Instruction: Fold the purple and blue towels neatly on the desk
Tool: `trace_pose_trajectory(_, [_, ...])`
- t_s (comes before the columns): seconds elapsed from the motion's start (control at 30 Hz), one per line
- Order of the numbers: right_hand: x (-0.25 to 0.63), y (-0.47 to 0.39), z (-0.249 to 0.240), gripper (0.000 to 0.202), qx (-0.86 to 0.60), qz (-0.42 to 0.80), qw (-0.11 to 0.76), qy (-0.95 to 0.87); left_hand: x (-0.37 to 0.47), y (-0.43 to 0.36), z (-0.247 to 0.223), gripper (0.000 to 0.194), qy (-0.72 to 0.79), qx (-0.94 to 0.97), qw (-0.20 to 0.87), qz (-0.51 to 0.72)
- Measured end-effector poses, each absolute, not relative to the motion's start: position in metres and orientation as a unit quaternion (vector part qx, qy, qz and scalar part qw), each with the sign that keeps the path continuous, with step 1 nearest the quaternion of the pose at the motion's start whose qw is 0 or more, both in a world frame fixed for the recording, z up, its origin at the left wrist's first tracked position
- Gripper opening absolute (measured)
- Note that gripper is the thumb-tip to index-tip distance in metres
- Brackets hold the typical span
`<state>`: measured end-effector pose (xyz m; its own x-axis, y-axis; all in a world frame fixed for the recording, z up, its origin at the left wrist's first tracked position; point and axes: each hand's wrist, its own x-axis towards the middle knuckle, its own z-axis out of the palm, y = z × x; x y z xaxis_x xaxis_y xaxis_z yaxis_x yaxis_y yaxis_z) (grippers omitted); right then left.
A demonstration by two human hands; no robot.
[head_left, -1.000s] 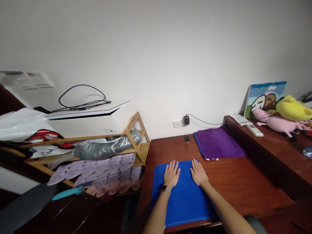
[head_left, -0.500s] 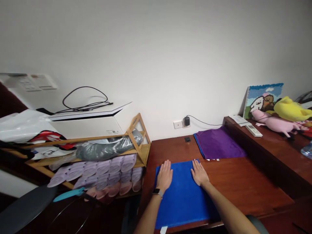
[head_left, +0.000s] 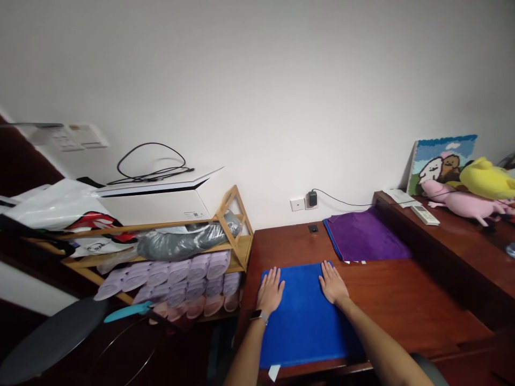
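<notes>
A blue towel (head_left: 303, 321) lies flat on the brown wooden desk (head_left: 386, 289), its white tag (head_left: 274, 372) sticking out at the near left corner. My left hand (head_left: 271, 291) rests palm down on the towel's far left part, fingers stretched and a watch on the wrist. On the far right corner my right hand (head_left: 333, 283) also lies flat with its fingers out. Neither hand grasps anything. Behind and to the right, a purple towel (head_left: 368, 236) is laid out, with a blue edge showing under its left side.
Left of the desk stands a wooden rack (head_left: 241, 244) with several lilac slippers (head_left: 177, 272), a white box (head_left: 161, 206) and a black cable. A raised ledge on the right holds a remote (head_left: 425, 215), a pink plush toy (head_left: 454, 198) and a yellow one (head_left: 486, 179). A black plug (head_left: 313, 198) sits in the wall.
The whole view has shifted slightly, so the scene appears a little further right. My left hand's fingers look more spread; both hands stay on the blue towel.
</notes>
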<state>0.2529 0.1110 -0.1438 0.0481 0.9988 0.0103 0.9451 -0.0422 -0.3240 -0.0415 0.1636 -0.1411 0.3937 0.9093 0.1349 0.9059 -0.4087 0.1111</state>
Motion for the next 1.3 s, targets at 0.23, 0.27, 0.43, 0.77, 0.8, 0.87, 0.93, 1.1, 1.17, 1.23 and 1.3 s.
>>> trace_pose_trajectory(0.23, [0.252,0.111,-0.142,0.073,-0.718,0.108,0.115,-0.678,-0.066,0.168,-0.136,0.06,0.536,0.839,-0.012,0.09])
trace_pose_trajectory(0.27, [0.252,0.111,-0.142,0.073,-0.717,0.109,0.116,-0.679,-0.059,0.166,-0.135,0.06,0.531,0.841,-0.019,0.104])
trace_pose_trajectory(0.43, [0.254,0.112,-0.147,0.072,-0.713,0.106,0.126,-0.681,0.019,0.135,-0.135,0.06,0.452,0.879,-0.01,0.151])
trace_pose_trajectory(0.77, [0.256,0.115,-0.156,0.072,-0.718,0.101,0.12,-0.678,-0.006,0.119,-0.15,0.065,0.517,0.847,0.02,0.123])
trace_pose_trajectory(0.8, [0.256,0.115,-0.157,0.072,-0.719,0.101,0.117,-0.677,-0.022,0.121,-0.15,0.065,0.529,0.84,0.014,0.123])
trace_pose_trajectory(0.87, [0.256,0.114,-0.158,0.072,-0.719,0.1,0.114,-0.678,-0.049,0.125,-0.149,0.065,0.548,0.828,0.007,0.119])
trace_pose_trajectory(0.93, [0.257,0.115,-0.157,0.072,-0.718,0.099,0.11,-0.68,-0.066,0.127,-0.147,0.064,0.561,0.82,0.006,0.111])
trace_pose_trajectory(1.1, [0.257,0.116,-0.138,0.071,-0.711,0.094,0.093,-0.691,-0.063,0.11,-0.131,0.061,0.572,0.809,-0.002,0.139])
trace_pose_trajectory(1.17, [0.251,0.106,-0.128,0.07,-0.696,0.068,0.11,-0.707,-0.051,0.09,-0.123,0.06,0.538,0.826,-0.01,0.17])
trace_pose_trajectory(1.23, [0.241,0.085,-0.126,0.068,-0.675,0.036,0.15,-0.722,-0.037,0.065,-0.119,0.059,0.484,0.855,-0.008,0.184])
trace_pose_trajectory(1.3, [0.227,0.055,-0.133,0.066,-0.66,0.022,0.186,-0.728,-0.022,0.043,-0.12,0.06,0.438,0.881,0.006,0.175])
